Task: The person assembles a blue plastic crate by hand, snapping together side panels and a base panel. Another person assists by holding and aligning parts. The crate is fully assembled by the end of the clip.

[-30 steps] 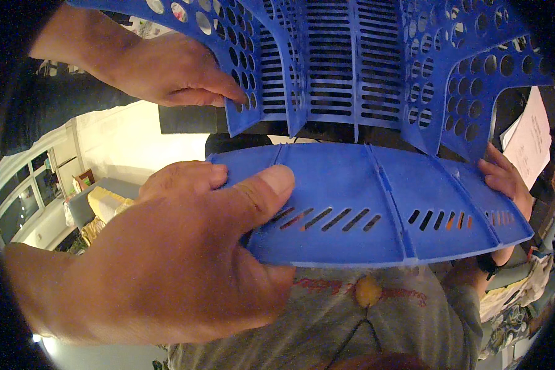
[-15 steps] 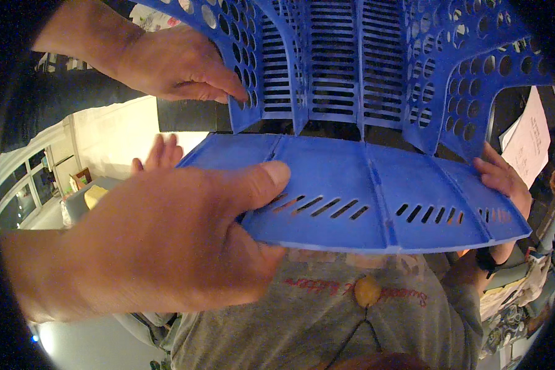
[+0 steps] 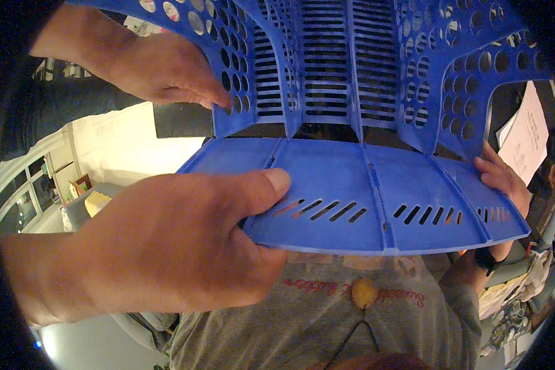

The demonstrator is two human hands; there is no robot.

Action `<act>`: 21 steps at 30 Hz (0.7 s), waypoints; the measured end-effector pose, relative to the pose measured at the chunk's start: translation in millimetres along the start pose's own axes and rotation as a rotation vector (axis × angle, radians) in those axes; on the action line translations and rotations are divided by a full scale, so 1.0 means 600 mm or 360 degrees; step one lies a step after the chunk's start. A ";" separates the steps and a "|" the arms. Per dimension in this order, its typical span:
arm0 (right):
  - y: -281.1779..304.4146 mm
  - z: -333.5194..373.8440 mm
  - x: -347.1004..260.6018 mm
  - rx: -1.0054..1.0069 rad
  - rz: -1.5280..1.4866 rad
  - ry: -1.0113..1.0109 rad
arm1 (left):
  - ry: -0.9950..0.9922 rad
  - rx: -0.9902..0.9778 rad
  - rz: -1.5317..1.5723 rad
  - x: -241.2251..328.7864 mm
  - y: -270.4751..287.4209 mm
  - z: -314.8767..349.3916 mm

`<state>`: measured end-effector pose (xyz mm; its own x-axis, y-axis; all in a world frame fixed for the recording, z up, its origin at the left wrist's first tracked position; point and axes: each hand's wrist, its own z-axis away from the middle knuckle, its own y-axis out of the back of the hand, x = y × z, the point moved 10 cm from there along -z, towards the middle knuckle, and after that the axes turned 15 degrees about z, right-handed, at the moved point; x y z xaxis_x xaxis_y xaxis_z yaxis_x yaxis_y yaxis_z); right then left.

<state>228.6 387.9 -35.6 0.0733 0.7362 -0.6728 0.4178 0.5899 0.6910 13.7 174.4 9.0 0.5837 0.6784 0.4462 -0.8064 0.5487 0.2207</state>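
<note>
**Blue panel [image 3: 327,176] was held at both ends beside a holed blue frame [image 3: 355,80]**

Nearest the wearer was their own grey shirt [image 3: 314,320], with red lettering across the chest and a round yellow pendant [image 3: 365,293] hanging on a dark cord. Just beyond it, a co-worker's near hand [image 3: 166,243] reached in from the left and looked very large. It gripped the panel's left end, the thumb flat on the upper face and the fingers mostly out of sight.

The panel stretched across the middle of the view, between the shirt and the frame. It had raised ribs and rows of slanted slots along its near side. At its other end the wearer's right hand [image 3: 509,185] was closed around the corner, fingertips at the far edge; a black watch [image 3: 485,258] sat on that wrist. The wearer's left hand could not be seen, so its state could not be told.

Past the panel's far edge stood the frame, with slotted bars in the centre and round holes on both sides. Whether panel and frame touched could not be told. The co-worker's other hand [image 3: 169,68] pinched the frame's lower left corner. To the right of the frame were papers [image 3: 525,139]; far off to the left were a pale wall [image 3: 129,145] and a window [image 3: 23,206].
</note>
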 end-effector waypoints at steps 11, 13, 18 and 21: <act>-0.002 0.011 0.009 0.0052 0.0136 -0.0036 | 0.0045 0.0039 0.0124 0.003 0.003 -0.003; -0.001 0.009 0.008 0.0043 0.0142 -0.0046 | 0.0036 0.0054 0.0144 0.005 0.003 -0.006; -0.001 0.006 0.012 0.0040 0.0083 -0.0136 | 0.0032 0.0089 0.0184 0.008 0.002 -0.012; -0.001 0.006 0.012 0.0032 0.0102 -0.0160 | 0.0034 0.0098 0.0204 0.008 0.003 -0.014</act>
<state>232.3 391.7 -41.9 0.1906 0.7344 -0.6514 0.4273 0.5354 0.7286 15.8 182.8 4.6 0.4767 0.7519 0.4555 -0.8785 0.4261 0.2160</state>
